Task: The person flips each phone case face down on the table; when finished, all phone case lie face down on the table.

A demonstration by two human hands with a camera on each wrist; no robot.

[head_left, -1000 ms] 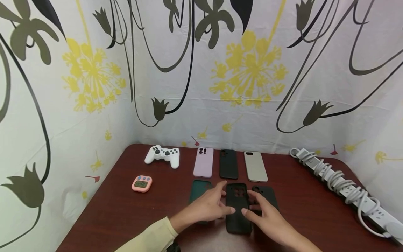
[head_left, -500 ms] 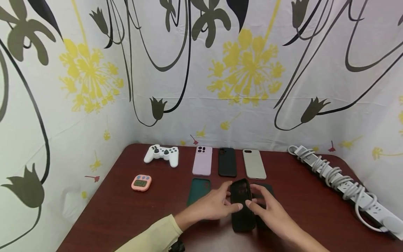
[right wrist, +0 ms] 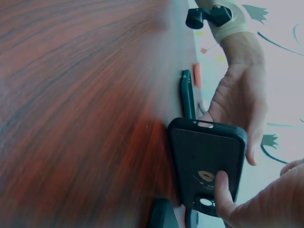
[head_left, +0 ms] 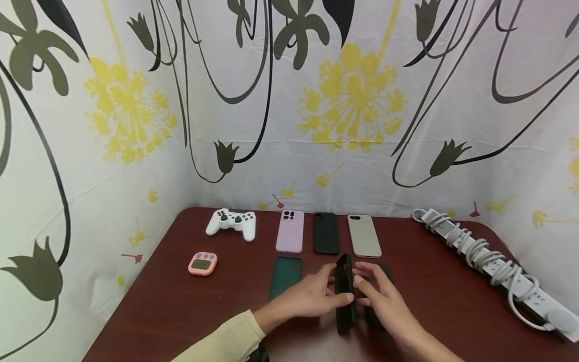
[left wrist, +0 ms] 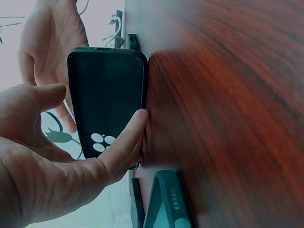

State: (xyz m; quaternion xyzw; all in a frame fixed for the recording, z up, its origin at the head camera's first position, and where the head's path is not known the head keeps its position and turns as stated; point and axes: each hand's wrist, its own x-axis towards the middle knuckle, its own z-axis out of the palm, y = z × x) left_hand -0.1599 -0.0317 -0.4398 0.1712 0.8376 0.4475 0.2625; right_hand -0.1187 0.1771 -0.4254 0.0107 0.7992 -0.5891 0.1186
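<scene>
A black phone case [head_left: 345, 301] with camera cutouts stands on its long side on the table between both hands. My left hand [head_left: 312, 295] holds it from the left, thumb at the near upper edge. In the left wrist view, its finger lies across the case's inner face [left wrist: 107, 95] beside the round camera holes. From the right, my right hand [head_left: 386, 296] holds the case, one finger pressing the outer back [right wrist: 204, 156] near the camera cutout. Left of the hands lies a green phone case [head_left: 285, 276]. Another black case [head_left: 386, 272] is partly hidden beneath the right hand.
Along the back lie a lilac phone case [head_left: 290, 232], a black one [head_left: 326, 234] and a beige one [head_left: 364, 236]. A white game controller [head_left: 231, 223] and pink timer [head_left: 202, 264] are at left. A cord-wrapped power strip [head_left: 488, 269] runs along the right edge.
The black phone case has turned from facing up to standing on its long side and has shifted slightly right. Both hands have moved with it.
</scene>
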